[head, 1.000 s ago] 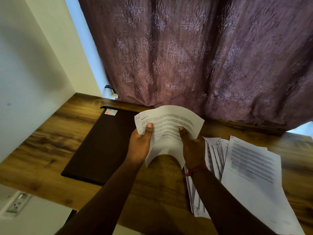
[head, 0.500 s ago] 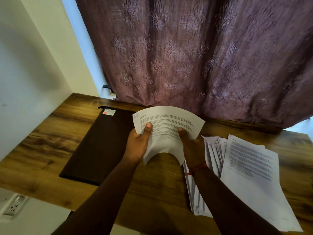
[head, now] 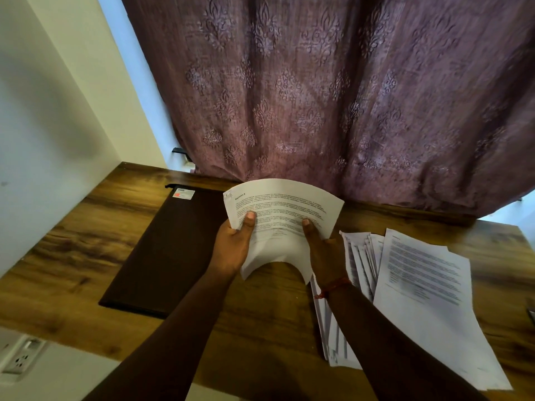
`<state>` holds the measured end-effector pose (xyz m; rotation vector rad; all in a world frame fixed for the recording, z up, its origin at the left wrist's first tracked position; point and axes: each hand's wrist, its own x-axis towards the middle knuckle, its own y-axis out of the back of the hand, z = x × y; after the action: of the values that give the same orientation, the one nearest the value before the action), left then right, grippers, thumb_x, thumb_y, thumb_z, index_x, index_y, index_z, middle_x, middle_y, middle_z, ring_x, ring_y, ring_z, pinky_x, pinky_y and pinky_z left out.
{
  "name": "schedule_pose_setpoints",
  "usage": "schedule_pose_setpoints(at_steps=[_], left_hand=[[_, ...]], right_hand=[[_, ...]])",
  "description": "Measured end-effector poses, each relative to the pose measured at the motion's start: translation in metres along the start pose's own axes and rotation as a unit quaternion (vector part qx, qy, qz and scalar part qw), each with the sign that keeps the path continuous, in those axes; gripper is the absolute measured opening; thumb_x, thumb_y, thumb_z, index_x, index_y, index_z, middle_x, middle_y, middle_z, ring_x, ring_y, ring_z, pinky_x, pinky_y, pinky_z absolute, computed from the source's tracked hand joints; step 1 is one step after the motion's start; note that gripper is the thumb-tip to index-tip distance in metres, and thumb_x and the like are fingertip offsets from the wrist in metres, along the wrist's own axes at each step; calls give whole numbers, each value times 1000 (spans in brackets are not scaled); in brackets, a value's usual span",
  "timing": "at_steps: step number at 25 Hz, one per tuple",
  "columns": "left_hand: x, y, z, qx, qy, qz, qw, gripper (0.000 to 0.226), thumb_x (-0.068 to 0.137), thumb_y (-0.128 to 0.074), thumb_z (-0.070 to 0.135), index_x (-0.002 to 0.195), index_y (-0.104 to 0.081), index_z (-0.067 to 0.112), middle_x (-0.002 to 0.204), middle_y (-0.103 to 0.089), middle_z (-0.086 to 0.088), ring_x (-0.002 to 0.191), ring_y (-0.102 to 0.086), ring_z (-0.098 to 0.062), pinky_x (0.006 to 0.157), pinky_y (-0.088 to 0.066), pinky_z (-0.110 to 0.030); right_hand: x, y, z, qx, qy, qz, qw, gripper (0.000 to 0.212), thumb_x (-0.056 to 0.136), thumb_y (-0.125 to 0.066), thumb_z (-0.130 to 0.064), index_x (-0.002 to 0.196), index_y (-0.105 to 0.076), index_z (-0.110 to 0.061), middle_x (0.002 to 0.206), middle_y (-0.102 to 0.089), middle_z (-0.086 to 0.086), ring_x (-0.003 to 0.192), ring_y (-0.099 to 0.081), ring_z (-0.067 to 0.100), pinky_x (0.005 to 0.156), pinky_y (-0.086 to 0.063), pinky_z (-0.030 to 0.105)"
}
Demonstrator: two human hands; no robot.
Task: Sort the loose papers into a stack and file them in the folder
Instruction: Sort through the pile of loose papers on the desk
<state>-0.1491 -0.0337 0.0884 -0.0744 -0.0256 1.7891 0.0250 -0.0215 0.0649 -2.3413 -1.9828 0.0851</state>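
A printed white sheet point(head: 282, 206) is held up over the wooden desk point(head: 86, 227), bowed upward between both hands. My left hand point(head: 233, 247) grips its left edge with the thumb on top. My right hand point(head: 324, 253) grips the right edge, thumb on the text; a red thread circles that wrist. A dark brown folder point(head: 168, 250) lies closed and flat on the desk to the left, with a small label at its far corner. A fanned pile of loose papers point(head: 359, 256) lies to the right, with a large printed sheet point(head: 425, 299) on top.
A purple patterned curtain point(head: 333, 96) hangs behind the desk's far edge. A white wall point(head: 43, 111) bounds the desk on the left. A wall socket point(head: 20, 357) sits below the desk's near left corner.
Both hands keep the same grip on the bowed sheet; it stays about where it was. The camera has shifted slightly.
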Motion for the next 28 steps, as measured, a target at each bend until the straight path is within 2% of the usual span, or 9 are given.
schedule_pose_setpoints(at_steps=[4,7,10,14,18,22,24,26,28], left_hand=[[7,-2,15,29,-32,-15,999,24,99,-56,32,116,-68,20,107,-75,6,100,-71,-9,80,-57,-22],[22,-8,23,10,1,-46,999,23,99,-59,18,120,-67,17,112,-74,1,102,-71,-17,91,-56,-36],[28,-21,18,23,68,-95,993,25,96,-60,9,116,-68,22,113,-74,2,103,-71,-19,97,-53,-44],[17,-50,5,26,93,-105,990,28,97,-58,7,120,-67,20,116,-72,0,102,-71,-18,92,-55,-40],[2,-81,-4,31,107,-90,990,24,98,-57,7,111,-66,25,106,-73,8,92,-72,-13,80,-57,-33],[-17,-117,-13,28,111,-84,990,23,97,-58,5,106,-66,25,93,-73,14,82,-73,-8,64,-55,-23],[-26,-133,-16,26,116,-79,990,23,96,-59,6,104,-67,27,93,-74,14,82,-74,-9,65,-56,-26],[-34,-149,-20,25,122,-77,989,23,96,-59,7,101,-68,28,92,-75,13,83,-74,-13,68,-57,-32],[-43,-166,-25,18,123,-77,989,24,96,-59,6,103,-68,27,95,-75,12,87,-74,-15,72,-58,-34]], right_hand=[[17,13,-30,-55,-8,-54,997,18,92,-64,-37,109,-67,-32,97,-72,-15,93,-68,1,72,-54,15],[44,32,-46,-44,-72,-95,992,26,92,-67,-32,115,-69,-22,108,-74,-2,99,-70,13,86,-55,30],[54,54,-51,-22,-121,-103,987,24,92,-67,-18,115,-69,-15,117,-70,5,93,-69,10,83,-54,26],[45,84,-46,-11,-155,-81,985,19,92,-66,-17,111,-70,-16,113,-72,6,94,-70,17,89,-54,36],[32,129,-41,4,-192,-98,976,24,96,-60,-38,109,-70,-21,102,-76,2,93,-73,22,79,-58,39],[37,229,-10,-136,-137,86,978,31,96,-59,-40,106,-65,-11,99,-70,6,90,-67,24,83,-51,36],[36,298,14,-343,-114,193,912,32,93,-63,-37,106,-64,-8,102,-66,9,97,-62,29,84,-46,35],[27,360,37,-529,-111,265,798,41,88,-68,-36,113,-60,-5,112,-61,19,103,-58,41,86,-47,43],[16,403,51,-602,-149,314,719,53,83,-72,-38,117,-52,-3,116,-53,25,102,-53,46,83,-47,49]])
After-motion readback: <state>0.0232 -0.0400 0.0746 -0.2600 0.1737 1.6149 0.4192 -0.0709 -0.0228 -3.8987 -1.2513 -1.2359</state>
